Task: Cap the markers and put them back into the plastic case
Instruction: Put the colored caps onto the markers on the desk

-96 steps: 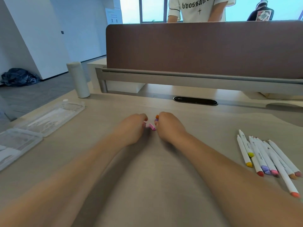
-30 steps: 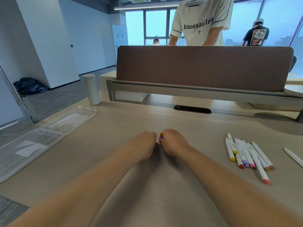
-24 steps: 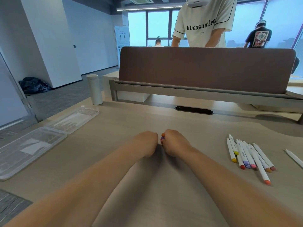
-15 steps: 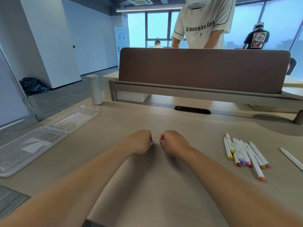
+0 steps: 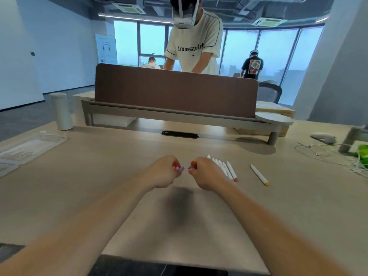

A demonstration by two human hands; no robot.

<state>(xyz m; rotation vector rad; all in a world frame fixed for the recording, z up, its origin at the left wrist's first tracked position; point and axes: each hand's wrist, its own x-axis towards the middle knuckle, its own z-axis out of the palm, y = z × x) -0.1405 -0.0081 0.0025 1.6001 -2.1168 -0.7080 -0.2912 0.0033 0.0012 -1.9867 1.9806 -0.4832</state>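
Observation:
Both fists sit close together over the middle of the desk. My left hand grips small marker caps, pink, red and purple, that poke out between its fingers. My right hand grips more caps, orange and purple. A small gap separates the two fists. Just right of my right hand lies a row of several white markers on the desk. One more white marker with an orange end lies alone further right. The clear plastic case lies open at the desk's far left.
A white cylinder stands at the back left. A brown divider panel runs across the back, with a person in a white shirt behind it. A white cable, a controller and a green object lie at the far right.
My fists, pressed together a second ago, have drawn slightly apart, each showing caps. The head camera has tilted up and turned right, so the markers now sit beside my right hand.

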